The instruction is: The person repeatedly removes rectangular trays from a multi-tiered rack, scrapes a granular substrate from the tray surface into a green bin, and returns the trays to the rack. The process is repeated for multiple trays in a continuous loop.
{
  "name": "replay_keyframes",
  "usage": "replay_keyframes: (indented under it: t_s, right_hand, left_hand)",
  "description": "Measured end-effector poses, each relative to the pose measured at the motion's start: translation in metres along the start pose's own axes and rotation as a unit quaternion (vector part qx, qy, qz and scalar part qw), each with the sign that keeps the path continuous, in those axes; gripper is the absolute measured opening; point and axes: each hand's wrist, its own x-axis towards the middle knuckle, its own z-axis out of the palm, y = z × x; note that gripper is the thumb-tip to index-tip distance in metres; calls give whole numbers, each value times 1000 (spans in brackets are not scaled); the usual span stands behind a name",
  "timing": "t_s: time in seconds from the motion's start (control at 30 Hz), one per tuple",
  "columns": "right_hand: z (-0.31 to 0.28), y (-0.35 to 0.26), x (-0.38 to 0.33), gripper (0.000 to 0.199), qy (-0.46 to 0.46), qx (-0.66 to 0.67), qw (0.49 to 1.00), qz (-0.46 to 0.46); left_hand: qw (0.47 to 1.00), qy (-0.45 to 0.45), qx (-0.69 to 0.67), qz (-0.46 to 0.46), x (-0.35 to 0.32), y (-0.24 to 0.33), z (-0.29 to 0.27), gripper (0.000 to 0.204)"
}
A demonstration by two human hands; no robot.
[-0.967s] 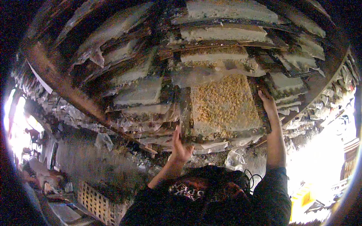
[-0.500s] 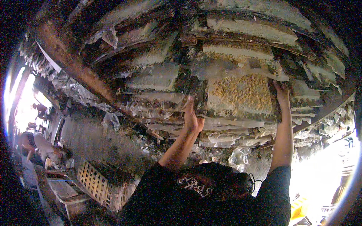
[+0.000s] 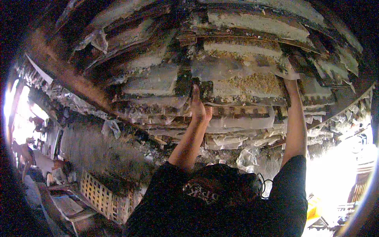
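In the head view, my left hand [image 3: 200,108] grips the near left corner of a dark board [image 3: 206,90] bearing yellow crumbs [image 3: 260,87]; my right hand [image 3: 291,81] meets its right edge, fingers hidden, so I can't tell its grip. I judge the work partway: the board's back lies beneath a drooping plastic sheet [image 3: 237,71], its front remains outside. That sheet obstructs; below hang a clear bag [image 3: 248,158] and, farther left, a lattice crate [image 3: 98,193].
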Motion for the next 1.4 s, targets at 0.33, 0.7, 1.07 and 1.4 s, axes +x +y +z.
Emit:
replay_keyframes:
  t_s: [0.33, 0.7, 1.07, 1.4]
  right_hand:
    - [3, -13, 10, 51, -1, -3, 1000, -18]
    - [-2, -18, 5, 51, 6, -2, 999, -34]
    - [-63, -24, -21, 51, -117, 115, 982, -95]
    - [-47, -30, 4, 50, 0, 29, 999, -33]
  left_hand:
    - [998, -64, 5, 19, 4, 0, -18, 35]
    - [996, -3, 72, -48, -4, 14, -11, 36]
    - [954, -57, 257, 144, -32, 2, 12, 44]
    - [942, -52, 297, 145, 10, -15, -9, 28]
